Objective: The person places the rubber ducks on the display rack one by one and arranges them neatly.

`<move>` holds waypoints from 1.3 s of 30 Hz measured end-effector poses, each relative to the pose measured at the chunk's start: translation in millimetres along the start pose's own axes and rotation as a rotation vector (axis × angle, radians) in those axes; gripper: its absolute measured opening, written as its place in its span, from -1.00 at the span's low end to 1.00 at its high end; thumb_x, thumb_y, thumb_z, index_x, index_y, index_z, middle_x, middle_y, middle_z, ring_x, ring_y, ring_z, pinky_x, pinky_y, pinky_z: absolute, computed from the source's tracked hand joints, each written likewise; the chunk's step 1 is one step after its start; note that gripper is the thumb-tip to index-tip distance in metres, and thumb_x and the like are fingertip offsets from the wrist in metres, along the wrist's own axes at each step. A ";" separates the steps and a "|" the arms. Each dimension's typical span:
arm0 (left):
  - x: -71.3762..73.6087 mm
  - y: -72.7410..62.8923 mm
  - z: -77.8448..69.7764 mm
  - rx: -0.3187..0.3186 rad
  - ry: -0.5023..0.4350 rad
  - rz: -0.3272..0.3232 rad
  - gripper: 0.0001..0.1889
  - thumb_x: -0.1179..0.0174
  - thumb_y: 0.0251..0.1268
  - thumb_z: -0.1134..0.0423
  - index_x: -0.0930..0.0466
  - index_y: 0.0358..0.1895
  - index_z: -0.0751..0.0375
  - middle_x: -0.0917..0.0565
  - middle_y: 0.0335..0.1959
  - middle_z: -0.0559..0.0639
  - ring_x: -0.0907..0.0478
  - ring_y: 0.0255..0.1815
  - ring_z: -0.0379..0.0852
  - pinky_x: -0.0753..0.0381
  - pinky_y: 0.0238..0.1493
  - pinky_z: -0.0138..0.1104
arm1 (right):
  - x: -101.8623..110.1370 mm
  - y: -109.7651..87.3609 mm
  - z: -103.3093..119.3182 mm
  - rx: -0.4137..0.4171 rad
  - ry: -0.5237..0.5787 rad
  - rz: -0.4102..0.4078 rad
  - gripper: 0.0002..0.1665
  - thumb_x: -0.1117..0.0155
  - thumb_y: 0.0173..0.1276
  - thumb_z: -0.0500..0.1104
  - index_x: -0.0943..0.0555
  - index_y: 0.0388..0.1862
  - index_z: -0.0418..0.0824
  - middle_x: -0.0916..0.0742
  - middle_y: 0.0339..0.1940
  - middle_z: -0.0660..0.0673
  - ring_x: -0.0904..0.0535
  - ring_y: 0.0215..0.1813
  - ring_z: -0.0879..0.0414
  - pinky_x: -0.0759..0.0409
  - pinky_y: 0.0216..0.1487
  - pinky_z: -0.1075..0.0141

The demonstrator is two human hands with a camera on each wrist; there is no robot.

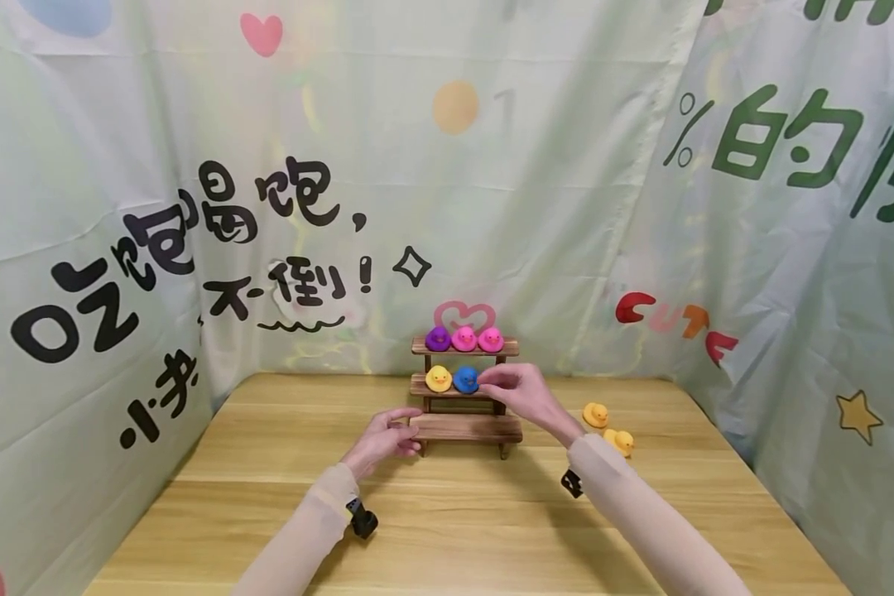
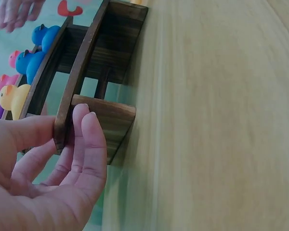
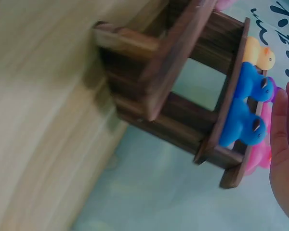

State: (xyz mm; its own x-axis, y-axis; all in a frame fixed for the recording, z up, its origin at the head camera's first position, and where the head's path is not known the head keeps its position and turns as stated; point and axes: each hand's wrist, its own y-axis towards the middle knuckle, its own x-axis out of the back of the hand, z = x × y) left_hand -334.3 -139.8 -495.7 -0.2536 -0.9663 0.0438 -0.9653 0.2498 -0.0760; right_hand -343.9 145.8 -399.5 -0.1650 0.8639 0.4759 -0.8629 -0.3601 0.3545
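A three-tier wooden display stand [image 1: 465, 428] stands on the table. My left hand [image 1: 383, 439] grips the left end of its lowest board between thumb and fingers. On the middle tier sit a yellow duck [image 1: 438, 379], a blue duck [image 1: 465, 380] and, at the right end, a second blue duck [image 3: 243, 122], which my right hand hides in the head view. My right hand [image 1: 525, 393] is beside that duck; the right wrist view shows its fingers [image 3: 279, 120] straight and holding nothing. On the top tier are a purple duck [image 1: 438, 338] and two pink ducks [image 1: 478, 339].
Two yellow ducks [image 1: 618, 441] lie on the wooden table [image 1: 447, 530] to the right of the stand, near my right forearm. A printed cloth backdrop [image 1: 387, 124] hangs behind the table and along both sides.
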 end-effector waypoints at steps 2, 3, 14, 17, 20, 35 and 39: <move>1.5 -0.3 -1.4 -0.004 -0.004 0.001 -0.51 -0.13 0.41 0.38 -0.36 0.37 0.27 -0.66 -0.27 0.10 -0.69 -0.36 -0.09 -0.77 -0.22 -0.27 | 4.3 -5.4 -3.7 -0.016 -0.003 0.002 -0.76 -0.39 0.30 -0.19 -0.73 -0.11 -0.29 -0.79 -0.16 -0.22 -0.73 -0.15 0.00 -0.70 -0.21 0.42; 2.2 -0.1 -1.9 -0.005 -0.009 -0.002 -0.51 -0.13 0.40 0.39 -0.36 0.38 0.28 -0.66 -0.27 0.11 -0.69 -0.35 -0.09 -0.77 -0.21 -0.27 | 6.2 -7.9 -5.4 -0.025 -0.007 0.002 -0.77 -0.38 0.30 -0.19 -0.74 -0.11 -0.28 -0.79 -0.17 -0.20 -0.72 -0.17 0.00 -0.70 -0.23 0.40; 2.9 -3.0 -11.4 0.006 -0.007 -0.048 -0.47 -0.18 0.33 0.42 -0.37 0.37 0.30 -0.71 -0.27 0.33 -0.67 -0.51 -0.14 -0.77 -0.31 -0.27 | 26.9 -28.9 -10.0 -0.032 -0.024 -0.012 -0.82 -0.35 0.34 -0.19 -0.74 -0.12 -0.21 -0.79 -0.15 -0.22 -0.73 -0.16 0.08 -0.68 -0.19 0.42; 2.4 -3.1 -11.4 0.014 0.000 -0.053 -0.47 -0.20 0.31 0.42 -0.39 0.35 0.30 -0.71 -0.29 0.34 -0.65 -0.54 -0.15 -0.77 -0.36 -0.28 | 33.1 -34.4 -14.2 -0.063 0.000 -0.015 -0.80 -0.37 0.33 -0.18 -0.74 -0.12 -0.24 -0.78 -0.14 -0.27 -0.73 -0.18 0.15 -0.71 -0.15 0.36; 1.5 -2.8 -10.9 0.022 0.002 -0.050 -0.46 -0.21 0.30 0.42 -0.39 0.35 0.30 -0.71 -0.31 0.32 -0.65 -0.54 -0.14 -0.77 -0.36 -0.27 | 41.2 -40.2 -28.5 -0.082 0.006 -0.011 -0.75 -0.39 0.31 -0.11 -0.74 -0.10 -0.21 -0.78 -0.13 -0.25 -0.73 -0.15 0.11 -0.73 -0.11 0.27; -0.4 -3.7 -8.1 0.038 0.017 -0.059 -0.46 -0.20 0.32 0.41 -0.37 0.36 0.33 -0.71 -0.32 0.29 -0.66 -0.54 -0.15 -0.77 -0.36 -0.27 | 78.4 -74.1 -54.0 -0.161 0.036 0.152 -0.59 -0.34 0.35 -0.11 -0.64 0.08 -0.33 -0.70 0.04 -0.39 -0.70 0.02 0.01 -0.68 0.00 0.41; -0.9 -2.6 -8.5 0.039 0.020 -0.054 -0.45 -0.21 0.31 0.41 -0.36 0.37 0.32 -0.71 -0.31 0.29 -0.65 -0.53 -0.14 -0.77 -0.34 -0.27 | 89.7 -81.3 -58.9 -0.170 0.032 0.236 -0.58 -0.32 0.37 -0.13 -0.62 0.11 -0.35 -0.66 0.08 -0.45 -0.66 0.08 -0.11 -0.66 0.01 0.43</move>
State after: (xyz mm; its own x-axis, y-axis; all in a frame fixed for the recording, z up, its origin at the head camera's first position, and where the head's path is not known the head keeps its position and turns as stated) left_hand -332.1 -139.0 -487.1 -0.2031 -0.9768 0.0685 -0.9744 0.1948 -0.1120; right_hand -316.6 273.3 -433.0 -0.3835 0.7749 0.5024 -0.8661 -0.4907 0.0957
